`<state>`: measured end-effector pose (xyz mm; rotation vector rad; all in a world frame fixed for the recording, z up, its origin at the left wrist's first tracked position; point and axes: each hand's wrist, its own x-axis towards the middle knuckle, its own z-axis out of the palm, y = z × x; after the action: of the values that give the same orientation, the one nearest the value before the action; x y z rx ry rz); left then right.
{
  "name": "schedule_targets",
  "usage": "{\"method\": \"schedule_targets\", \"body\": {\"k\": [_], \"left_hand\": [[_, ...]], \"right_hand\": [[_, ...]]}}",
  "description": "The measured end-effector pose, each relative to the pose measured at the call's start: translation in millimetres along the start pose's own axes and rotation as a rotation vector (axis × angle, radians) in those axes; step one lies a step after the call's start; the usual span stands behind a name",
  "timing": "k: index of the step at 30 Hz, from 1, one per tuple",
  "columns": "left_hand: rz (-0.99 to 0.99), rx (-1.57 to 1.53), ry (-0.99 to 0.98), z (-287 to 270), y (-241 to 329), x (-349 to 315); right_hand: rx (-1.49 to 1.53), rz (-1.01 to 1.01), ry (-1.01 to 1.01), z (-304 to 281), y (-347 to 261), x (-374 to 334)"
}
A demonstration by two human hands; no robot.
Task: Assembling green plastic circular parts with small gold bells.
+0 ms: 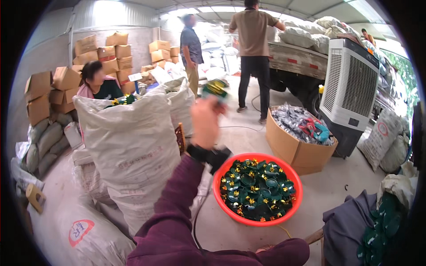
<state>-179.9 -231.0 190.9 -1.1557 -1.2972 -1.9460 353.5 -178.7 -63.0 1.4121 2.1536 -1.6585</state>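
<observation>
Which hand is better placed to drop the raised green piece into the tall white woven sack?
Probably the left hand: raised, blurred, apparently holding the green piece beside the tall white woven sack. The right hand isn't visible.

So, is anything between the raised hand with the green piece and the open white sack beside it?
Nothing visible. The left hand, blurred, is up in open air with the green piece at its fingertips, right of the white sack and its open mouth. A second sack stands just behind.

The concrete floor bears a red basin, white sacks and a cardboard box.
</observation>
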Motion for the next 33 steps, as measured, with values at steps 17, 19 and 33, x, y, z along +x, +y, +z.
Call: {"method": "schedule_targets", "body": {"k": [17,19,33], "left_hand": [[-0.876,-0.608,-0.945,202.6,80.0,-216.0],[-0.892,-0.687,-1.111,218.2,76.8,-265.0],[-0.713,-0.771,-1.744,226.8,152.3,-396.1]], "right_hand": [[0.204,-0.313,0.954,-11.1,-27.5,-124.7],[0.213,-0.322,1.265,-25.6,-28.8,-158.8],[-0.355,0.836,1.826,-128.5,168.6,-355.5]]}}
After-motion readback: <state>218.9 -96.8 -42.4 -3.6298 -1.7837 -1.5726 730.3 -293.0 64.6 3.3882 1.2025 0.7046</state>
